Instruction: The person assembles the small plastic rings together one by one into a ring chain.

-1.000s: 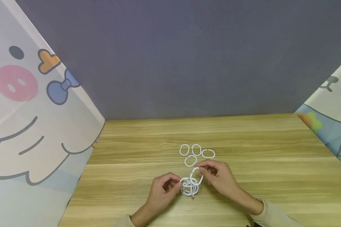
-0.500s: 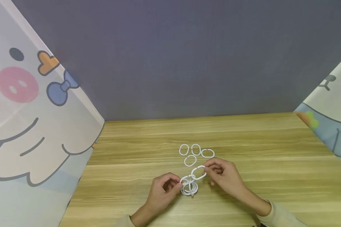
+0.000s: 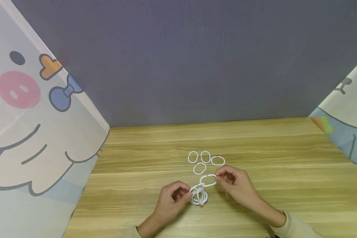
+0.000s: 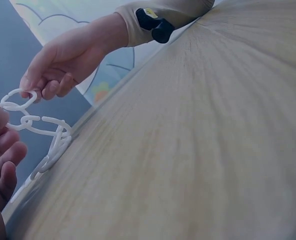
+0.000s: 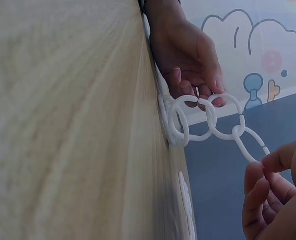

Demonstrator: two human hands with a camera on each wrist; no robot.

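Note:
My left hand [image 3: 171,200] pinches a white plastic oval ring [image 5: 235,102] with a small gap in its side. Thumb and fingertip of my right hand [image 3: 237,185] pinch the far end of another such ring [image 3: 212,175]. These two rings are linked and raised off the table. From the left hand's ring a chain of linked white rings [image 3: 206,199] hangs down and gathers in a small pile on the table. In the right wrist view the chain [image 5: 186,131] runs below the left hand [image 5: 193,60]. How many rings lie in the pile is hard to tell.
Several loose white rings lie just beyond the hands, among them an upper left ring [image 3: 189,159] and a right-hand ring [image 3: 218,165]. The wooden tabletop [image 3: 137,148] ends at a grey back panel [image 3: 208,66]. Cartoon-printed panels [image 3: 86,132] stand at the sides.
My right hand has moved up and to the right, drawing its ring outward from the left hand's ring; in the last half second it barely shifts. The left hand stays nearly still.

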